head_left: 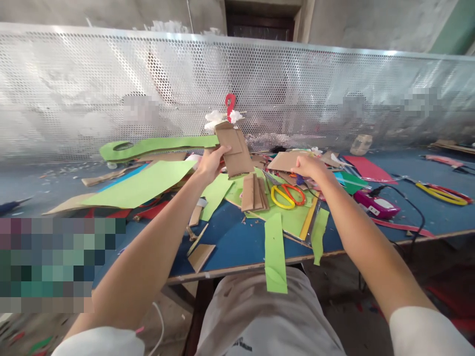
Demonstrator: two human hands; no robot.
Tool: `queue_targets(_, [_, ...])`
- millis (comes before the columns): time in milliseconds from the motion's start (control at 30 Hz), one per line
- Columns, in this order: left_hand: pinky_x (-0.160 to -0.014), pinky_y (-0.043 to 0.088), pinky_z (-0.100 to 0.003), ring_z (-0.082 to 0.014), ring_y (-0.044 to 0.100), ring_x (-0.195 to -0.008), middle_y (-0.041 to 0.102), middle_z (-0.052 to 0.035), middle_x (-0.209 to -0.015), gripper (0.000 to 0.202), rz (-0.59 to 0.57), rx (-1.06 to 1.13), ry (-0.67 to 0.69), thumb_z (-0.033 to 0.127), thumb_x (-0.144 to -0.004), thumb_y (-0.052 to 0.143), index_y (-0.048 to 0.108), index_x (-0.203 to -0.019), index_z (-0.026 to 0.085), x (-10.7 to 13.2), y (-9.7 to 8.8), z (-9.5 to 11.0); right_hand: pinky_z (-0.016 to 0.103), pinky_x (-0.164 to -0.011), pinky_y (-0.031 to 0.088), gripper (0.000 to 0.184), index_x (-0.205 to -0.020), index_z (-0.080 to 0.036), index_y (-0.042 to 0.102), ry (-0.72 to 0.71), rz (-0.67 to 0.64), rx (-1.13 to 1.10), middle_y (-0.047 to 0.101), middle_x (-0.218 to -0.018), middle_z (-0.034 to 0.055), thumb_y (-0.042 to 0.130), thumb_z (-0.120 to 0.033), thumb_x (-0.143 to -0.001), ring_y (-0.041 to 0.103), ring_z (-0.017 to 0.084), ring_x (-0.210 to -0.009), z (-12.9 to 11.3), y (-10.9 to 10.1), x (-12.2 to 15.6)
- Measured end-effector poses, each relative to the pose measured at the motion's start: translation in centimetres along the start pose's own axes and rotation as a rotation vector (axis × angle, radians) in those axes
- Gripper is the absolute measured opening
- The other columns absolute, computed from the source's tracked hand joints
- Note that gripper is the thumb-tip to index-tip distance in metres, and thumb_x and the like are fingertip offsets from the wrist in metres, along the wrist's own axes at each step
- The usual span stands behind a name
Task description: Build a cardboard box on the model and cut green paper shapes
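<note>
My left hand is closed on brown cardboard pieces, its thumb pressed on the front one. A long green strip with a curled end reaches left from behind these pieces. White fluffy bits and a red hook-shaped piece show just above them. My right hand has its fingers closed at the edge of a flat cardboard piece. Below the hands are stacked cardboard strips and scissors with yellow and orange handles.
Green sheets and scraps cover much of the blue table. A green strip hangs over the front edge. To the right are a purple device with a black cable, and pliers. A perforated metal panel stands behind.
</note>
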State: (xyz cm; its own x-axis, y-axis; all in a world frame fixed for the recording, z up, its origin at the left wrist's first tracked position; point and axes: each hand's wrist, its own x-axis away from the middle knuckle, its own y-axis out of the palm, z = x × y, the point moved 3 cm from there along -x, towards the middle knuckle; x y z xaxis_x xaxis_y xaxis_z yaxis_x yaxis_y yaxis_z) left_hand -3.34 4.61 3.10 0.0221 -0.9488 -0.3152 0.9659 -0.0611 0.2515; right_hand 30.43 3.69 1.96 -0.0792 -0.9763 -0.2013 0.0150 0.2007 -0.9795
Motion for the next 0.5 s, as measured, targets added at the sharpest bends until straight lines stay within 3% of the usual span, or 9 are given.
queue_targets(200, [-0.08, 0.067, -0.039, -0.027, 0.074, -0.09, 0.073, -0.0068, -0.084, 0.03, -0.019, -0.03, -0.025, 0.028, -0.071, 0.084, 0.068, -0.095, 0.022, 0.1, 0.2, -0.3, 0.049, -0.11, 0.045, 0.059, -0.142, -0.022, 0.069, -0.112, 0.102, -0.003, 0.061, -0.149, 0.0206, 0.075, -0.05, -0.091, 0.056, 0.04, -0.138, 0.3, 1.3, -0.5])
queue_targets(300, [-0.081, 0.067, -0.04, -0.0282, 0.074, -0.094, 0.074, -0.0082, -0.088, 0.028, -0.03, -0.028, -0.028, 0.028, -0.074, 0.083, 0.068, -0.096, 0.021, 0.1, 0.2, -0.4, 0.048, -0.115, 0.043, 0.046, -0.137, -0.019, 0.074, -0.196, 0.109, -0.006, 0.067, -0.144, 0.0194, 0.072, -0.038, -0.095, 0.058, 0.036, -0.137, -0.4, 1.5, -0.5])
queue_targets(400, [-0.079, 0.066, -0.037, -0.0272, 0.075, -0.094, 0.074, -0.0073, -0.089, 0.029, -0.022, -0.035, -0.032, 0.028, -0.074, 0.083, 0.069, -0.098, 0.022, 0.2, 0.1, -0.4, 0.041, -0.112, 0.046, 0.037, -0.132, -0.018, 0.077, -0.179, 0.162, -0.04, 0.075, -0.134, 0.0155, 0.06, -0.022, -0.099, 0.066, 0.03, -0.128, -0.7, 1.2, -0.5])
queue_targets(500, [-0.077, 0.066, -0.036, -0.0263, 0.075, -0.091, 0.074, -0.0066, -0.086, 0.03, -0.013, -0.04, -0.036, 0.03, -0.073, 0.083, 0.069, -0.098, 0.021, 0.1, 0.0, -0.4, 0.041, -0.112, 0.047, 0.04, -0.136, -0.016, 0.075, -0.152, 0.218, -0.066, 0.076, -0.135, 0.0161, 0.061, -0.023, -0.099, 0.067, 0.031, -0.127, -0.7, 0.9, -0.5])
